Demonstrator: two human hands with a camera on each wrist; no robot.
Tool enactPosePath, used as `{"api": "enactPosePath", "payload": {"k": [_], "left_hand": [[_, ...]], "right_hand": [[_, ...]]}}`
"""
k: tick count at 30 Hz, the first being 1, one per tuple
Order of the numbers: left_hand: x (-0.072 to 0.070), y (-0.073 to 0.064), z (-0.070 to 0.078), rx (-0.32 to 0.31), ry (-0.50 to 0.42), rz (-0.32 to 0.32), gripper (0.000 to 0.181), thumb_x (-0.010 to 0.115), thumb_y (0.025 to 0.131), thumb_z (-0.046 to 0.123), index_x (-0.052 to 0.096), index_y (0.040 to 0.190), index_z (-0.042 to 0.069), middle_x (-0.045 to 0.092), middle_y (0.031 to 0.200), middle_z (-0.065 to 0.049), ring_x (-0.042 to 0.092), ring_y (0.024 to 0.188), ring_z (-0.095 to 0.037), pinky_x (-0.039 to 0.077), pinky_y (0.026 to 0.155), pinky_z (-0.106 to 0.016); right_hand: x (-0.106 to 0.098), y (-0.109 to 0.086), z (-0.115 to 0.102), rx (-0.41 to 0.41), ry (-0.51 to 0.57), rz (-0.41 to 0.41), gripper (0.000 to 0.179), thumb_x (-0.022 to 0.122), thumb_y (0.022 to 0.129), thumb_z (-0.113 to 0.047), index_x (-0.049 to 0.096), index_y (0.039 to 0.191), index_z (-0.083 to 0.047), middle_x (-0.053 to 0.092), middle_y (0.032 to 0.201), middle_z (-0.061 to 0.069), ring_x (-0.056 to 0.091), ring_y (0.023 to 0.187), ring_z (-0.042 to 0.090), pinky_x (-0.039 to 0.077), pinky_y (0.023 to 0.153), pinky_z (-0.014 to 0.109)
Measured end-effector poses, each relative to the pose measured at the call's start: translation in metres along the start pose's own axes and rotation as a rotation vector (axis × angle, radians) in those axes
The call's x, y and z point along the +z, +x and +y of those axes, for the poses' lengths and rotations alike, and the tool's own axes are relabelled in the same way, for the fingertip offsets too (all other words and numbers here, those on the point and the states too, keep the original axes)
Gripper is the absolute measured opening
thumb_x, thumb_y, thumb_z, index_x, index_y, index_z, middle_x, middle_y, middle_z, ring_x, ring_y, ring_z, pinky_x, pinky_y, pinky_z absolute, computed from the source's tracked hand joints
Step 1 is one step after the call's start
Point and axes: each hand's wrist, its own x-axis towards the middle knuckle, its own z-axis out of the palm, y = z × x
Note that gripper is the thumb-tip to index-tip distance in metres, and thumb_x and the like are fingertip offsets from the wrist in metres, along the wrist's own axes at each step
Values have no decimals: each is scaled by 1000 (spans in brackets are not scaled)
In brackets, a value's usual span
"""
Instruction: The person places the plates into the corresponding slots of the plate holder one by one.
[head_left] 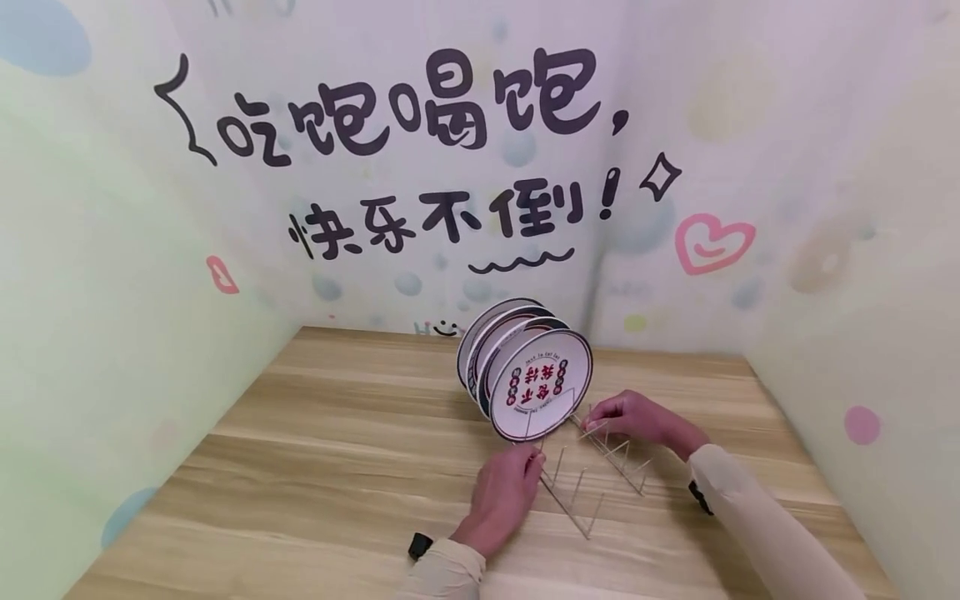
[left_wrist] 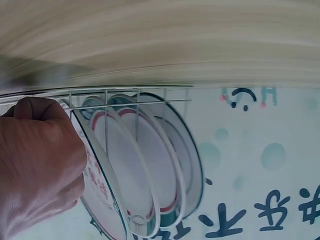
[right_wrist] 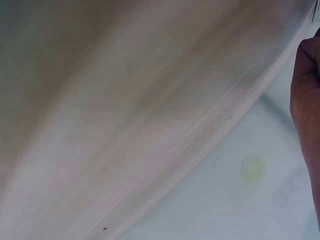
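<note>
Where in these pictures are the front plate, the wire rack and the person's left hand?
front plate (head_left: 542,385): head view, on its printed face.
wire rack (head_left: 600,467): head view, on the bare wires near the table.
left hand (head_left: 504,493): head view, on the back of the hand.

White plates (head_left: 536,385) with black rims and red characters stand in a pale metal rack (head_left: 592,467) on the light wood-grain surface (head_left: 322,450); pastel walls (head_left: 97,275) carry black lettering and a pink heart (head_left: 711,242).
</note>
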Motion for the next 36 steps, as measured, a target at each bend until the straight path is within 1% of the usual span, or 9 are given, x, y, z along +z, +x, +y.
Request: {"api": "enactPosePath", "payload": {"k": [3,7,10,15,20,26,28,32,36], "left_hand": [[-8,0,-8,21,10,12,28,67,101,22,59,74,22,45,62,12,47,57,-7,37,49,-27],[-15,1,-16,48,23,22,24,67,101,19,62,78,21,48,65,12,48,59,-8,40,51,-27],[-19,3,-21,30,24,1,23,66,101,19,63,79,21,48,66,12,48,60,-9,40,52,-27],[-24,8,-26,-23,14,-23,31,65,103,22,56,73,23,45,62,10,47,57,-9,39,51,-27],[-27,10,-29,-21,22,-14,31,65,102,20,56,72,22,43,59,9,45,56,-10,38,50,-28],[-29,10,-31,-29,40,-13,27,66,101,18,59,75,21,44,59,9,45,55,-10,37,49,-28],[-29,11,-31,-28,54,-5,28,66,101,19,58,74,21,45,60,8,45,55,-11,38,49,-29],[-30,14,-30,-21,73,2,31,67,101,19,56,72,20,48,61,7,47,56,-14,39,50,-31],[-30,15,-31,-25,78,-8,31,67,101,19,56,72,21,48,62,7,48,57,-14,40,51,-31]], "right_hand": [[8,-4,-7,10,-20,14,14,74,97,-20,82,104,-12,78,102,-3,68,87,11,57,72,25],[19,-8,-16,37,-48,31,15,75,96,-25,83,102,-14,77,96,-6,66,81,11,56,68,24],[25,-10,-21,31,-66,43,14,75,97,-26,83,99,-15,75,87,-8,64,76,9,53,66,23],[33,-10,-29,8,-107,64,13,75,97,-29,81,92,-19,69,76,-8,57,71,6,47,61,21],[40,-11,-38,29,-95,78,12,76,96,-26,81,90,-17,68,72,-4,54,66,6,42,55,20],[46,-11,-44,46,-107,101,12,78,95,-25,81,86,-18,66,72,-10,51,61,4,38,51,19],[47,-11,-47,55,-96,97,14,77,95,-25,81,85,-16,66,69,-7,49,55,4,37,47,19],[49,-12,-51,106,-61,84,17,75,97,-27,80,86,-15,66,66,2,43,45,4,34,41,19],[51,-14,-52,141,-61,84,16,75,97,-29,81,89,-16,68,67,6,43,43,5,35,40,19]]}}
